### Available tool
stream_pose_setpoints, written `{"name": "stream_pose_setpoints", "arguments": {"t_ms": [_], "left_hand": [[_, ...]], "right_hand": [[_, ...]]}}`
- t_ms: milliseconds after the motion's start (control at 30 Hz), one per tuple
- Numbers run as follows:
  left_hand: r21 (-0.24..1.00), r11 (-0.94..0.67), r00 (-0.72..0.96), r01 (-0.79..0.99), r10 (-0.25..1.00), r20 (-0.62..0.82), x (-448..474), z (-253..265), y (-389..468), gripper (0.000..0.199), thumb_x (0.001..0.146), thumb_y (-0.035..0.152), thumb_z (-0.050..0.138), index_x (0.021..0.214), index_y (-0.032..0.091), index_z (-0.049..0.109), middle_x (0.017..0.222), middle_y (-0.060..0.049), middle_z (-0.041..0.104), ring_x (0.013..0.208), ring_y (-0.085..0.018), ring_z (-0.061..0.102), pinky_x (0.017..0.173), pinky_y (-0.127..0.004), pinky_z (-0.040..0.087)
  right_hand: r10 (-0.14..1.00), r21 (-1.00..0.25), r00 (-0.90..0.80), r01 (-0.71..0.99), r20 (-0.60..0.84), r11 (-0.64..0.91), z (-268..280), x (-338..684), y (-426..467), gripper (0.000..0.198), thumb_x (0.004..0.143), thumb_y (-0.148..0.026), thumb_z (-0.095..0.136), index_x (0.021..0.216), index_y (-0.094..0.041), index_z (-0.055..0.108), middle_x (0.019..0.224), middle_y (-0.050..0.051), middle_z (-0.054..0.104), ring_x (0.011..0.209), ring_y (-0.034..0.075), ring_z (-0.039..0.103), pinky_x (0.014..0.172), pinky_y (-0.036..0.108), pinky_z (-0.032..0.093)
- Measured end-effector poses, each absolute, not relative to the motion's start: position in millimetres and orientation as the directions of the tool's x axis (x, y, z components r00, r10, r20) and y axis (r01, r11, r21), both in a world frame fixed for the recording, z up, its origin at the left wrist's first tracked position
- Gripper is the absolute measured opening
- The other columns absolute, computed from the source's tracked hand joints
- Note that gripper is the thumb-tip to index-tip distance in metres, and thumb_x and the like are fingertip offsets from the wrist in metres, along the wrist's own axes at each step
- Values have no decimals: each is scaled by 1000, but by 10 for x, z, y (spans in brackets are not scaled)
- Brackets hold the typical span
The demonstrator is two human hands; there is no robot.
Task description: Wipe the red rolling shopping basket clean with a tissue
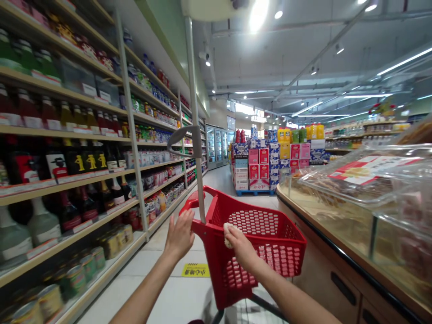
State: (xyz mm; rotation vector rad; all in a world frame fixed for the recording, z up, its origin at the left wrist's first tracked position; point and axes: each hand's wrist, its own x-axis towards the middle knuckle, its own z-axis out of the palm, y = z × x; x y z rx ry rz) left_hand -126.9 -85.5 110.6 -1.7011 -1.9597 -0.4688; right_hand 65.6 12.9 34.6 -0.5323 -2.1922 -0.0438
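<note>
A red plastic shopping cart point(216, 252) with perforated sides stands tilted in the middle of the view. My left hand point(179, 234) lies at its left end, fingers stretched and apart, against the red handle point(193, 201). My right hand point(241, 247) is closed on a crumpled white cloth point(228, 230), pressed to the near rim of the basket. Part of the cloth is hidden under my fingers. A grey pole point(194, 99) with a grey hook-shaped grip point(184, 140) rises from the cart's left corner. I see nothing inside the visible part of the basket.
Shelves point(91, 180) of bottles, cans and jars line the left side. On the right, a glass-sided counter point(324, 225) holds clear plastic food boxes point(364, 175). Stacked drink cartons point(259, 166) stand ahead on a blue pallet point(255, 192). A yellow floor sticker point(195, 270) lies below.
</note>
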Motion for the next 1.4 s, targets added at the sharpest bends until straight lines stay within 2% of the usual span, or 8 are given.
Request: {"name": "stream_pose_setpoints", "arguments": {"t_ms": [133,333,467,600,800,1067,1200,1400], "left_hand": [[-64,197,-146,978,876,460,-1431,1254,-714,54,64,14,46,118,13,44,128,-12,44,121,-24,35,99,-47,24],[-110,138,-57,984,839,540,-1387,1206,-840,34,70,24,51,103,17,53,112,-9,55,107,-24,44,94,-39,29],[-117,47,27,992,827,562,-1402,1298,-960,20,68,31,56,85,21,58,92,-4,60,92,-23,47,87,-39,32],[-21,1,10,1000,844,536,-1423,1333,-991,19,63,38,62,71,22,57,80,-1,58,84,-20,46,78,-36,35],[57,3,-35,998,831,556,-1247,1277,-1070,21,62,39,63,66,21,53,76,0,55,82,-20,44,69,-32,35],[69,1,-44,998,781,623,-607,1207,-1090,22,67,40,58,70,19,54,81,-4,57,84,-22,46,75,-37,34],[182,-256,98,949,792,603,-484,1228,-1004,21,76,39,46,74,21,57,84,-1,61,84,-17,49,81,-35,33],[303,-261,42,917,816,576,-308,1241,-891,37,83,35,32,60,20,57,77,1,64,86,-15,52,95,-44,20]], "right_hand": [[303,-99,-513,388,803,917,1098,592,201,41,80,-7,38,118,-21,50,117,8,54,109,18,49,91,33,42],[-38,251,-523,343,852,905,2402,-116,77,36,84,-9,39,118,-16,48,132,8,38,128,21,20,105,42,21],[-132,395,-682,245,719,885,2014,-26,10,28,86,-14,39,108,-13,55,127,9,45,127,22,23,104,44,21],[-233,408,-741,60,630,911,1204,357,-115,28,88,-19,36,109,-16,54,120,4,52,124,15,29,103,33,28],[-36,115,-636,83,771,990,641,608,-261,28,87,-17,37,107,-19,56,116,6,56,119,16,37,100,37,33],[444,-400,-423,195,790,896,417,1117,-275,47,72,-2,36,111,-21,53,123,7,48,118,17,39,100,39,33],[523,-496,-339,169,782,852,589,1378,-300,42,70,-4,38,103,-22,56,110,5,56,108,17,49,96,37,38],[514,-470,-321,209,795,858,784,1566,-483,43,68,-5,38,105,-21,54,109,5,56,106,17,49,95,35,37]]}}
